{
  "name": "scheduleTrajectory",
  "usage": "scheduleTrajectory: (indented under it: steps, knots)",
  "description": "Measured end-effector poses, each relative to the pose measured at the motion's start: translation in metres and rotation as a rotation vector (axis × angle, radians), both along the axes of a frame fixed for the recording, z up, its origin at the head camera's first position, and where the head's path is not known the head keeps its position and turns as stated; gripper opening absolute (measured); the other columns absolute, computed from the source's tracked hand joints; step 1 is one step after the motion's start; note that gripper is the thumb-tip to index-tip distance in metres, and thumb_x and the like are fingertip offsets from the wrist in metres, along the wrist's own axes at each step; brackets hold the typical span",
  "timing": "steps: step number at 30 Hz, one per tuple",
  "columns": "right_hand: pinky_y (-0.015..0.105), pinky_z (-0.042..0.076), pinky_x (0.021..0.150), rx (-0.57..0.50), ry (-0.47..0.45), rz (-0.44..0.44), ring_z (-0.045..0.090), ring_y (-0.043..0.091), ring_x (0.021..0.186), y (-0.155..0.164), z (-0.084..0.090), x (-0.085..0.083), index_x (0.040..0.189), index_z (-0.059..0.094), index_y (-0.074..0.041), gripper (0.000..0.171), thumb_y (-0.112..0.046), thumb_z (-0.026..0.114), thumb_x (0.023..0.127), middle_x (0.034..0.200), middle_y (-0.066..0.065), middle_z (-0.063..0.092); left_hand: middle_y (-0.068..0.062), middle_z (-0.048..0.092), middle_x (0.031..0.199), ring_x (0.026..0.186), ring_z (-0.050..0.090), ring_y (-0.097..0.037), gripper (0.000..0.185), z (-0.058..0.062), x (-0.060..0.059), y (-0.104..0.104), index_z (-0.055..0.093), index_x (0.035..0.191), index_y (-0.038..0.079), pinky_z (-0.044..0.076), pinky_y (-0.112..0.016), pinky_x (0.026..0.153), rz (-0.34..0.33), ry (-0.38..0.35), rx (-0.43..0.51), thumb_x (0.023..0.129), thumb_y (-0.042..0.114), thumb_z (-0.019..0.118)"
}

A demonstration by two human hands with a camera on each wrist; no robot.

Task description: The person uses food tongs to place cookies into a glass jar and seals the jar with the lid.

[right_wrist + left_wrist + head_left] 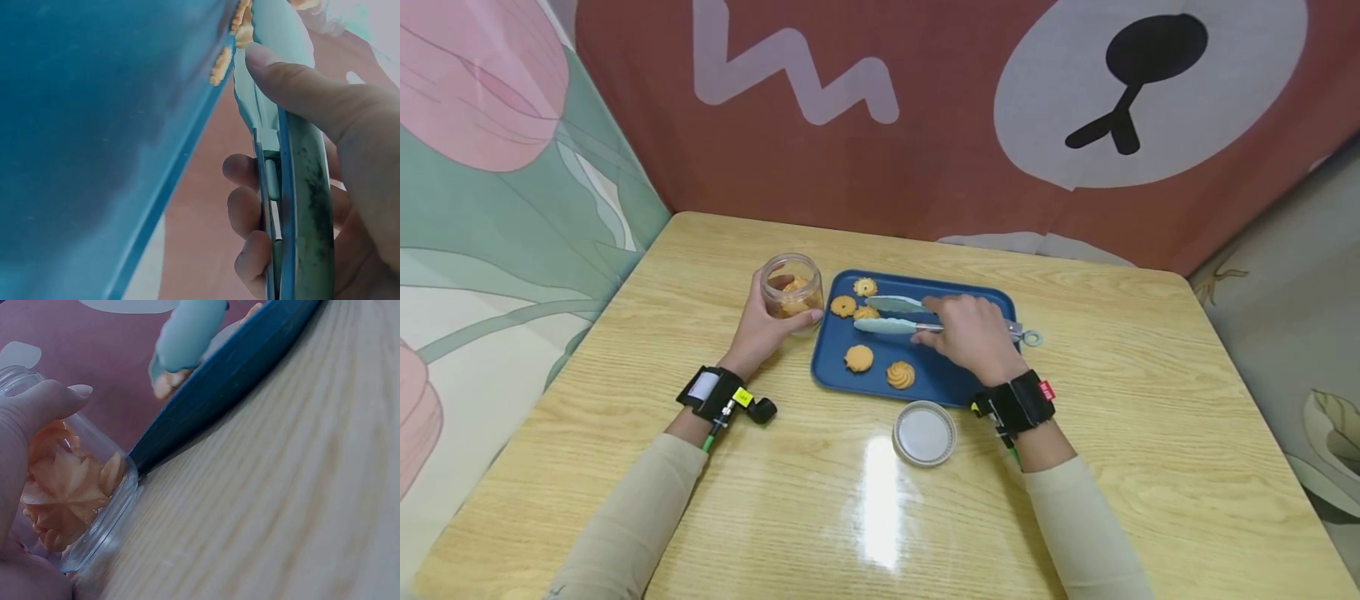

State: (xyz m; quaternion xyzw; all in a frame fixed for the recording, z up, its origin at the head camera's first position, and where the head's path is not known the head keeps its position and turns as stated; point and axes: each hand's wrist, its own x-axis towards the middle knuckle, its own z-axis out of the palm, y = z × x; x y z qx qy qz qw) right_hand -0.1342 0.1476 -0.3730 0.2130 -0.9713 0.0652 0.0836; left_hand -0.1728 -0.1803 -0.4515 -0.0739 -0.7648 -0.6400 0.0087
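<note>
We've got the left hand wrapped round the jar, which stands on the desk just left of the tray, touching or nearly touching its edge. Through the glass we see cookies inside; the left wrist view shows the thumb pressed against the jar's wall. Over on the tray, the right hand grips the tongs, thumb on top and fingers curled beneath, as the right wrist view shows. The tong tips sit at a cookie near the tray's far left corner, though we cannot tell whether they pinch it. Four more cookies lie loose on the tray: two by the far left corner, two nearer us. The lid rests on the desk just in front of the tray, between the two forearms.
</note>
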Motion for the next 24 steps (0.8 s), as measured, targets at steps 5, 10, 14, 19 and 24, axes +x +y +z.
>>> scheduleTrajectory:
  steps: [5, 10, 14, 19, 24]
  knots:
    - [0.028, 0.034, 0.045, -0.009, 0.044, 0.018, 0.049, 0.014, 0.047, -0.003, 0.008, -0.001, 0.132, 0.074, -0.013, 0.058, -0.047, 0.084, 0.088, 0.054, 0.001, 0.056, -0.006, 0.042, 0.162, 0.152, 0.041, -0.025, 0.101, 0.001, 0.000, 0.000, 0.024, 0.162, 0.032, 0.031, -0.049, 0.126, 0.004, 0.000, 0.001, 0.086, 0.025, 0.089]
    - [0.028, 0.035, 0.045, -0.013, 0.071, 0.026, 0.049, 0.016, 0.047, -0.007, 0.016, -0.001, 0.134, 0.073, -0.012, 0.058, -0.048, 0.083, 0.089, 0.057, 0.003, 0.057, -0.006, 0.043, 0.161, 0.151, 0.041, -0.025, 0.100, 0.000, 0.000, 0.000, 0.024, 0.161, 0.032, 0.031, -0.049, 0.126, 0.005, 0.003, -0.002, 0.086, 0.026, 0.089]
    - [0.028, 0.037, 0.047, -0.016, 0.105, 0.037, 0.058, 0.019, 0.054, -0.011, 0.024, -0.001, 0.133, 0.073, -0.012, 0.058, -0.048, 0.083, 0.089, 0.073, 0.008, 0.073, -0.007, 0.043, 0.161, 0.150, 0.043, -0.026, 0.098, -0.002, -0.002, 0.000, 0.026, 0.161, 0.034, 0.032, -0.050, 0.125, 0.001, 0.007, -0.003, 0.086, 0.028, 0.089]
    - [0.030, 0.039, 0.047, -0.038, 0.143, 0.060, 0.065, 0.022, 0.061, -0.017, 0.034, -0.001, 0.133, 0.073, -0.012, 0.057, -0.047, 0.083, 0.089, 0.091, 0.011, 0.080, -0.007, 0.043, 0.161, 0.150, 0.042, -0.026, 0.098, -0.002, -0.002, 0.000, 0.025, 0.161, 0.037, 0.033, -0.050, 0.125, -0.001, 0.006, -0.014, 0.086, 0.030, 0.089]
    - [0.031, 0.041, 0.049, -0.032, 0.188, 0.078, 0.062, 0.021, 0.059, -0.026, 0.046, -0.004, 0.132, 0.073, -0.011, 0.057, -0.048, 0.082, 0.089, 0.077, 0.007, 0.073, -0.007, 0.042, 0.162, 0.151, 0.041, -0.026, 0.099, -0.002, -0.001, 0.000, 0.024, 0.161, 0.037, 0.032, -0.050, 0.126, -0.003, 0.005, -0.001, 0.086, 0.029, 0.089]
